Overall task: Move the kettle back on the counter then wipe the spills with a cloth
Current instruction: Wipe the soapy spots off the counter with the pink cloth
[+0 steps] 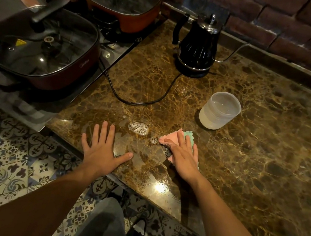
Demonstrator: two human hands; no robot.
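Looking down from the head camera, I saw the brown marble counter (260,135) under a brick wall (290,21), foamy spills (138,128) near its front edge. My left hand (102,150) lay flat and open; my right hand (183,157) pressed flat on the cloth (169,137). The kettle (198,46) stood at the back, beside lidded pans (39,46), a cup (219,111) nearer.

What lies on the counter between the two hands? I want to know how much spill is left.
In the head view, a foam patch, a smaller bubble cluster and a wet film lie between left hand and right hand.
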